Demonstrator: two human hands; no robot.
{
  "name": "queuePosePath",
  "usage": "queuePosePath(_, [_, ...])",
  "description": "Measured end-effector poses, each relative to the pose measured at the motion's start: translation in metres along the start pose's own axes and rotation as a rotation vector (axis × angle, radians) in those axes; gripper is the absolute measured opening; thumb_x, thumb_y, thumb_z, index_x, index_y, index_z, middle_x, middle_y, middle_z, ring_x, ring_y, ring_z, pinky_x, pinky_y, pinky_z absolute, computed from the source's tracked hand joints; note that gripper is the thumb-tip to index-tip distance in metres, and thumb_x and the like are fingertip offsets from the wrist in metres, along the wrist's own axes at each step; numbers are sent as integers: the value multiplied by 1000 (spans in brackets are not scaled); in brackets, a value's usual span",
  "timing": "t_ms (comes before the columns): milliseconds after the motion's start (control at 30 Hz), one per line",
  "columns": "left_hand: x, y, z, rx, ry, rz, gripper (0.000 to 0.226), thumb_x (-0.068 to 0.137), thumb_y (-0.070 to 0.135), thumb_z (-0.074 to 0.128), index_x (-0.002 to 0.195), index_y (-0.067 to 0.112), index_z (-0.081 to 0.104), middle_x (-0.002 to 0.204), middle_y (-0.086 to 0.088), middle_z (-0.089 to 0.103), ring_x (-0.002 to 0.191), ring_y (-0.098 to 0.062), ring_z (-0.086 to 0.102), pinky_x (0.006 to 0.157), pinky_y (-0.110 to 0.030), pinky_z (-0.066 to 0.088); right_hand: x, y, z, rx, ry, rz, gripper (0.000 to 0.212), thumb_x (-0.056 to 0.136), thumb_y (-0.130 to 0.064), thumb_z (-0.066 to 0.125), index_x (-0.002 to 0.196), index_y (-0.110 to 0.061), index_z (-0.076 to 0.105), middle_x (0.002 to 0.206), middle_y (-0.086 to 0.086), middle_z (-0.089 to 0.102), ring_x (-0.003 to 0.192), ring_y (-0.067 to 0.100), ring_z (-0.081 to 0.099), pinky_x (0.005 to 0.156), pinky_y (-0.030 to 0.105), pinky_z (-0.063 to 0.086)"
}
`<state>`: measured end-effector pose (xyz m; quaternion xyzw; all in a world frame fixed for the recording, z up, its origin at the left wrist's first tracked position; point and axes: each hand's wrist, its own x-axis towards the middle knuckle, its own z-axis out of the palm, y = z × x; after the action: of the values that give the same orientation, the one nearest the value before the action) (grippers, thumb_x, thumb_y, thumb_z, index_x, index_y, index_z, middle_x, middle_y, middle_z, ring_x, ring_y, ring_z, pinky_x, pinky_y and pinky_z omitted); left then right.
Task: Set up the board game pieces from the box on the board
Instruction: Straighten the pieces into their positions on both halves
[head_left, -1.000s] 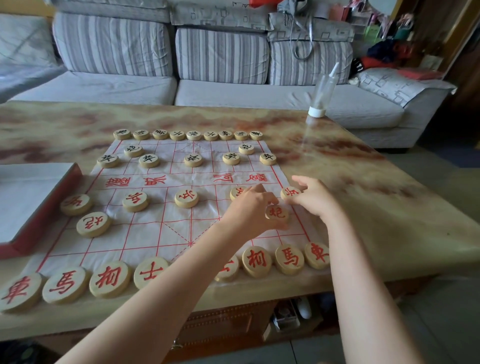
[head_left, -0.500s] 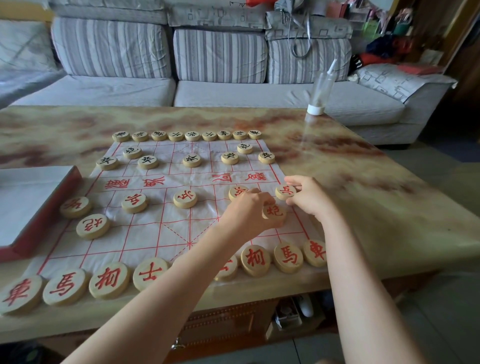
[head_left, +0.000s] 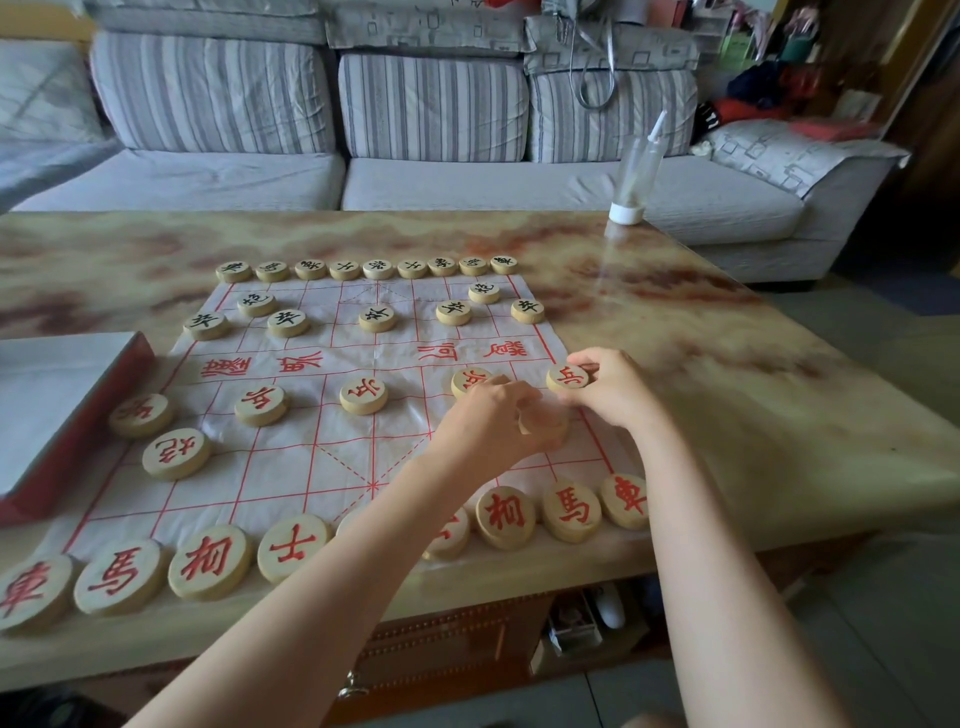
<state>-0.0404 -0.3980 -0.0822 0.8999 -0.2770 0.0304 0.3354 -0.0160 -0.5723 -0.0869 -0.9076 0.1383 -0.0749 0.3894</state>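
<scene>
A white paper board (head_left: 322, 457) with red grid lines lies on the marble-look table. Round wooden pieces with black characters fill the far rows (head_left: 378, 269). Red-character pieces line the near edge (head_left: 210, 561) and the soldier row (head_left: 363, 396). My left hand (head_left: 493, 421) is closed over a red cannon piece (head_left: 543, 422) at the board's right side, and the piece is mostly hidden. My right hand (head_left: 610, 389) pinches the rightmost red soldier piece (head_left: 567, 377) at the board's right edge.
The red-sided game box (head_left: 67, 415) sits at the left, overlapping the board's edge. A clear plastic bottle (head_left: 636, 171) stands upside down at the table's far right edge. A striped grey sofa (head_left: 415, 114) runs behind the table. The table's near edge is close to the front row.
My left hand has turned the cannon piece so its red character no longer shows. My right hand stays on the rightmost soldier piece, shifted slightly away from me.
</scene>
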Motion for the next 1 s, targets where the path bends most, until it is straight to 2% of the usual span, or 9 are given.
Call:
queuePosePath(167, [-1, -1, 1, -3, 9, 7, 49, 71, 38, 74, 111, 11, 63, 103, -8, 61, 93, -23, 57, 83, -37, 48, 6, 8, 2, 14, -37, 6, 61, 65, -7, 78, 122, -19, 59, 124, 12, 58, 115, 25, 55, 104, 40, 42])
queuePosePath(467, [-4, 0, 1, -17, 24, 20, 50, 72, 36, 74, 113, 10, 63, 106, -7, 62, 94, -22, 57, 83, -36, 49, 5, 8, 2, -10, -45, -14, 63, 66, -9, 78, 125, -16, 57, 126, 11, 58, 121, 26, 51, 106, 42, 39])
queuePosePath(1000, [-6, 0, 1, -46, 45, 27, 47, 72, 34, 75, 110, 10, 63, 104, -6, 60, 91, -19, 57, 82, -37, 51, 0, 6, -1, -15, -37, -26, 56, 66, -11, 79, 118, -13, 59, 119, 11, 60, 111, 26, 56, 100, 42, 44])
